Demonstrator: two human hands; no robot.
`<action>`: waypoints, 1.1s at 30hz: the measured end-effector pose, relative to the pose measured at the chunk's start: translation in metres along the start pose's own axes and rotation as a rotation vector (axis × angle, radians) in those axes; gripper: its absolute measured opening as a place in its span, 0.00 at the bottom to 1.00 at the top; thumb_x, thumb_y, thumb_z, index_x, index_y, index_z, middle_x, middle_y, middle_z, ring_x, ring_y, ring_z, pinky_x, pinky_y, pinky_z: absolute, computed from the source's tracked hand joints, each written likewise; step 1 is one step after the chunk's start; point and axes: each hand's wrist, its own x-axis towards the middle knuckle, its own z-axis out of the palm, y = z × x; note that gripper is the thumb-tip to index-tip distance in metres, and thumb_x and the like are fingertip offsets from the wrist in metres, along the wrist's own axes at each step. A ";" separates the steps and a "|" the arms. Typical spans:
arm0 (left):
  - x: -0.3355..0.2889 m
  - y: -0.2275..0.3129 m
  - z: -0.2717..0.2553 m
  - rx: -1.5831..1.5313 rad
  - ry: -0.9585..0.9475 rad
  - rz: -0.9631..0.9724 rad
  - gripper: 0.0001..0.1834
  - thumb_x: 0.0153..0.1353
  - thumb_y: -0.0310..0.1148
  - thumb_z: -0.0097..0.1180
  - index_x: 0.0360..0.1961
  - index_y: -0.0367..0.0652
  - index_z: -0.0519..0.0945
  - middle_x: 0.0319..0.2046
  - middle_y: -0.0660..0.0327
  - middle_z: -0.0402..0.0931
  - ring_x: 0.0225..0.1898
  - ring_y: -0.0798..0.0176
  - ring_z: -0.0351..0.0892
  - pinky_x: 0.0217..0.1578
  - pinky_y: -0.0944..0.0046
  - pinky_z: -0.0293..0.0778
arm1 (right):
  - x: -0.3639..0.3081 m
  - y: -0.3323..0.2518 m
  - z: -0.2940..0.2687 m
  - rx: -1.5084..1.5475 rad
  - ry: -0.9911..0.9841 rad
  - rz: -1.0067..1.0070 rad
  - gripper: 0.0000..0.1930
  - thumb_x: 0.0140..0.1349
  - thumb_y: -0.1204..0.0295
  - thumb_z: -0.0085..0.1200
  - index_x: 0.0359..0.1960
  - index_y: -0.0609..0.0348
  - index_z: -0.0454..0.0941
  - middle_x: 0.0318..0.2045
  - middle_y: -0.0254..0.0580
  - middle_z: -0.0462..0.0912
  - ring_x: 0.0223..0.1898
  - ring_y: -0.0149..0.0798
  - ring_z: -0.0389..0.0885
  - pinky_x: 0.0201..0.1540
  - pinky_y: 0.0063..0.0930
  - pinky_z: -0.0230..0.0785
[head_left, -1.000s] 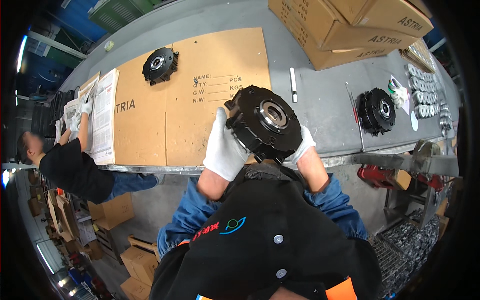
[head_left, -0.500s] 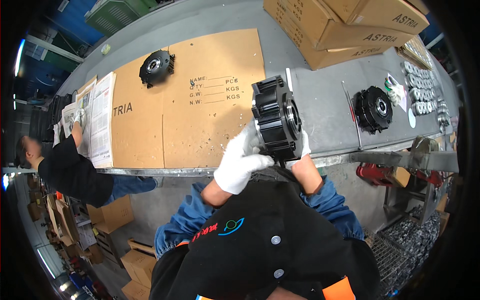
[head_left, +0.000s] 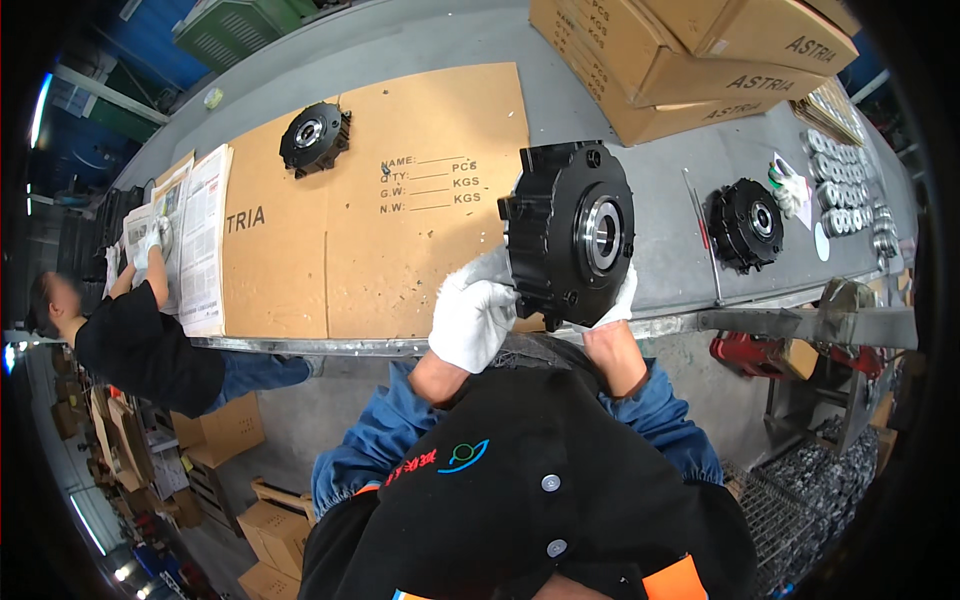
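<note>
A black round machine housing (head_left: pixel 552 235) with a silver bearing ring in its centre is held up above the table's near edge. My left hand (head_left: pixel 472 318), in a white glove, grips its lower left rim with bent fingers. On the lower right, my gloved right hand (head_left: pixel 622 300) holds it from behind, and most of those fingers are hidden. A similar black housing (head_left: pixel 316 140) lies on the flattened cardboard sheet (head_left: pixel 430 255) at the back left. Another black housing (head_left: pixel 745 225) rests on the grey table to the right.
Cardboard boxes (head_left: pixel 690 85) are stacked at the back right. Several silver rings (head_left: pixel 838 180) stand in rows at the far right, near a white glove (head_left: pixel 790 188) and a thin rod (head_left: pixel 703 230). At left, a person (head_left: pixel 150 340) handles newspapers (head_left: pixel 203 240).
The held housing has turned so its front face with the bearing ring shows more fully, and it appears larger. My left hand has shifted its grip along the lower left rim.
</note>
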 end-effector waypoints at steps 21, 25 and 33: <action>0.007 -0.016 0.010 0.680 0.233 0.315 0.38 0.42 0.20 0.64 0.57 0.32 0.64 0.33 0.61 0.76 0.30 0.71 0.74 0.33 0.69 0.74 | 0.013 0.005 0.033 0.040 -0.038 0.005 0.19 0.71 0.65 0.33 0.56 0.62 0.70 0.52 0.45 0.77 0.51 0.42 0.77 0.55 0.36 0.72; 0.011 -0.026 0.015 0.635 0.191 0.450 0.35 0.42 0.18 0.64 0.55 0.34 0.64 0.33 0.60 0.78 0.34 0.69 0.78 0.36 0.67 0.76 | 0.016 0.008 0.034 0.061 -0.042 0.013 0.19 0.71 0.66 0.33 0.56 0.63 0.70 0.52 0.45 0.77 0.51 0.42 0.77 0.55 0.36 0.72; 0.009 -0.031 0.012 0.664 0.283 0.388 0.22 0.45 0.18 0.65 0.43 0.29 0.73 0.38 0.55 0.80 0.39 0.66 0.81 0.40 0.66 0.77 | 0.012 0.005 0.047 0.156 0.045 0.067 0.19 0.72 0.66 0.31 0.55 0.63 0.70 0.52 0.47 0.77 0.52 0.43 0.76 0.57 0.37 0.71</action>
